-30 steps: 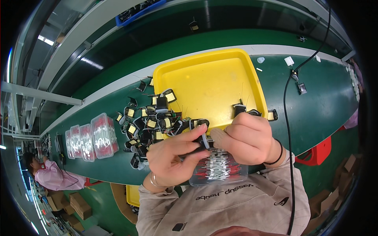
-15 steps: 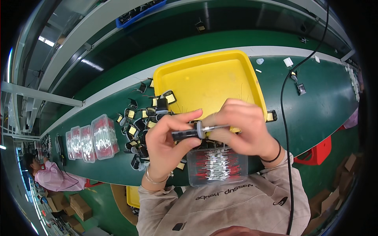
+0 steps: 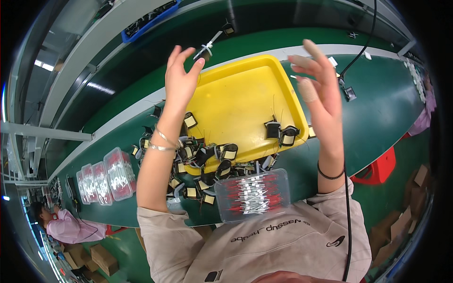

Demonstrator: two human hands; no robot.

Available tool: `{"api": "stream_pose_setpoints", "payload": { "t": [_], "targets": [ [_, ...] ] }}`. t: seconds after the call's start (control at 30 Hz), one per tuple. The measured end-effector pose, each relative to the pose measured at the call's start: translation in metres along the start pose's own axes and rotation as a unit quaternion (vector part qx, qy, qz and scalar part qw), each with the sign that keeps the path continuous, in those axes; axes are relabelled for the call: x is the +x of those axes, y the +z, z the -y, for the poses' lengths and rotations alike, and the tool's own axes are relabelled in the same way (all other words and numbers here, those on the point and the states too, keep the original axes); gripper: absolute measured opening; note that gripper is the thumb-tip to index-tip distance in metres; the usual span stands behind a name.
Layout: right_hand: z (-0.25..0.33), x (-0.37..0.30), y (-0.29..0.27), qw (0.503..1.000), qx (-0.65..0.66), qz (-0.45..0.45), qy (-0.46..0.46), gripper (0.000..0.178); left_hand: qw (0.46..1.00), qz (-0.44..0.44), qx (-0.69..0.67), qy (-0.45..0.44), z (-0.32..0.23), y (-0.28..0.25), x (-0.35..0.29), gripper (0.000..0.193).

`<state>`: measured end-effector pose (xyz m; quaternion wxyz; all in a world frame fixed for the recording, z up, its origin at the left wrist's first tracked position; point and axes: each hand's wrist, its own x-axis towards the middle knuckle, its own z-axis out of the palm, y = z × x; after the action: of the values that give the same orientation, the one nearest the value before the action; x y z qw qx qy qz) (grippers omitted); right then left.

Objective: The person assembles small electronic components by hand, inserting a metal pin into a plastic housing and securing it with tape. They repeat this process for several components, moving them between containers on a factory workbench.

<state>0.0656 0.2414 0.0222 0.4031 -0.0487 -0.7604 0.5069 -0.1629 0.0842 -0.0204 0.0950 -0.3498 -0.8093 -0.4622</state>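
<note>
Hands well apart. Left hand [image 3: 181,81] at black part with white collar [image 3: 203,53]; whether gripped, cannot tell. Right hand [image 3: 324,92], fingers loosely parted, near yellow rectangular plastic tray [image 3: 238,101].

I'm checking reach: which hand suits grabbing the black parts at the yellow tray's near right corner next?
Probably the right hand: open, nearer those parts; the left hand has a black piece at its fingertips.
</note>
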Motion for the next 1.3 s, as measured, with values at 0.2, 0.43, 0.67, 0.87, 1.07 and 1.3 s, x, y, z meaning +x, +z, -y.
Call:
{"api": "stream_pose_setpoints", "payload": {
  "t": [0.2,0.43,0.67,0.87,1.07,1.3],
  "targets": [
    [0.011,-0.035,-0.036,0.998,-0.036,0.041,0.010,0.056,0.928,0.309,0.110,0.174,-0.050,0.047,-0.046,0.028],
    [0.038,-0.059,-0.034,0.967,-0.058,0.242,0.046,0.028,0.858,0.482,0.135,0.117,-0.073,0.090,-0.083,0.035],
    [0.026,-0.104,-0.004,0.906,-0.117,0.407,-0.005,0.018,0.855,0.493,0.142,0.076,-0.066,0.072,-0.085,0.041],
    [0.004,-0.145,0.024,0.815,-0.206,0.534,-0.086,0.028,0.838,0.478,0.262,0.036,-0.094,0.090,-0.106,0.057],
    [-0.002,-0.147,0.035,0.802,-0.210,0.541,-0.143,0.030,0.859,0.444,0.255,0.025,-0.093,0.091,-0.102,0.038],
    [0.010,-0.129,0.027,0.851,-0.094,0.509,-0.093,0.033,0.962,0.266,-0.057,0.020,-0.091,0.034,-0.075,0.032]
  ]
}}
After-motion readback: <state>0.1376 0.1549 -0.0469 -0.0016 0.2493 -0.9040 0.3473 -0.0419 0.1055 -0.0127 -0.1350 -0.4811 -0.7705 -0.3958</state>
